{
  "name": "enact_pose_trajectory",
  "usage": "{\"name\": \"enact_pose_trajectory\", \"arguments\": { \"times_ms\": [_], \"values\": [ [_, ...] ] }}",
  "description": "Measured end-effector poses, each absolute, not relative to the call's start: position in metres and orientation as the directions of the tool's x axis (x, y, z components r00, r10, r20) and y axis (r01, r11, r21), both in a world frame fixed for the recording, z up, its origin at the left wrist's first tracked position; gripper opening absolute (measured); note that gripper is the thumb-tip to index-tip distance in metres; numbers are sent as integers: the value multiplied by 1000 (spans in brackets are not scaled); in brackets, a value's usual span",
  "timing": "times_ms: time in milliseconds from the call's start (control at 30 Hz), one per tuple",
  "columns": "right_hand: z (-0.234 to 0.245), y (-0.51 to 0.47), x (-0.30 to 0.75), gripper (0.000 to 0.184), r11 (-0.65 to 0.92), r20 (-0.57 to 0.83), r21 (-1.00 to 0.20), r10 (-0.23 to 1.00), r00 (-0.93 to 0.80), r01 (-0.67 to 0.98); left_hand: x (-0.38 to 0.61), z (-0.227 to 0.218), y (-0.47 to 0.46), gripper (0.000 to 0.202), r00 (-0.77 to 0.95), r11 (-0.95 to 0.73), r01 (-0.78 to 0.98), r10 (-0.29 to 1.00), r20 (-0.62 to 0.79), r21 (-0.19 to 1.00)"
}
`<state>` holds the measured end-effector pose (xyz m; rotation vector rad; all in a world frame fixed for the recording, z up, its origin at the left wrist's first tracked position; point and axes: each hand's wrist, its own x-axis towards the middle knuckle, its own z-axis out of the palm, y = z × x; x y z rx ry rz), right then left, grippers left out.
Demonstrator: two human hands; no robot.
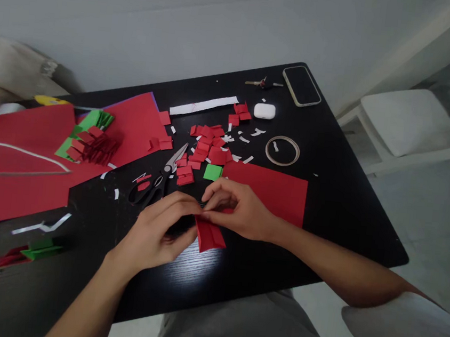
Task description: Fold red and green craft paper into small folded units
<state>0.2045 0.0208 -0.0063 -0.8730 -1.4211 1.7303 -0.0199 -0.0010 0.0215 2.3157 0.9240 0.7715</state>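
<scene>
I've got the red paper pc (210, 236) up front, btwn both hands, over the worktop nr the middle of its near edge. R hand (240, 210) has its upper end pinched btwn thumb & fingers; L hand (166, 226) has fingertips at that same end, but can't tell if it's gripping or just steadying. The pc shows creases & hangs partly open, so I'd call it mid-fold, not finished.

Done so far, afaict: a loose pile of small folded red pcs (218, 156) mid-worktop, w/ one green pc (213, 172) at its near side; plus a stacked red-&-green bundle (94, 147) on the red sheets (23, 136) twd the L end, and a small red/green group (41, 251) nr the near L part. Pile pcs look loose, not yet joined like the bundle.

Left over: big red sheets look largely uncut, incl. a red sheet (282, 193) just beyond my R hand. Scissors (167, 169) lie open by the pile, unused rn. White scraps (257, 132) are scattered twd the far R corner, nr the tape ring (298, 153). I'd judge it well under way, prob not close to complete.
</scene>
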Motion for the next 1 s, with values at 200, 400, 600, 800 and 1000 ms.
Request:
{"name": "enact_pose_trajectory", "arguments": {
  "times_ms": [200, 400, 600, 800, 1000],
  "values": [
    [-5, 21, 205, 27, -156, -74, -982, 830, -553, -103, -18, 22, 0, 27, 630, -616, 410, 724, 279, 672],
    [-2, 21, 207, 15, -157, -75, -983, 821, -565, -97, -18, 21, -2, 21, 601, -631, 429, 733, 317, 646],
    [-5, 21, 204, 11, -107, -57, -991, 884, -464, -82, -21, 17, -1, 22, 608, -616, 449, 741, 284, 647],
    [-3, 23, 207, 12, 129, 167, -986, 831, -531, -108, -20, 20, -1, 22, 567, -559, 402, 774, 282, 725],
    [2, 24, 213, 32, 315, 290, -947, 751, -593, -63, -23, 18, -2, 21, 574, -554, 396, 772, 274, 732]
  ]
}}
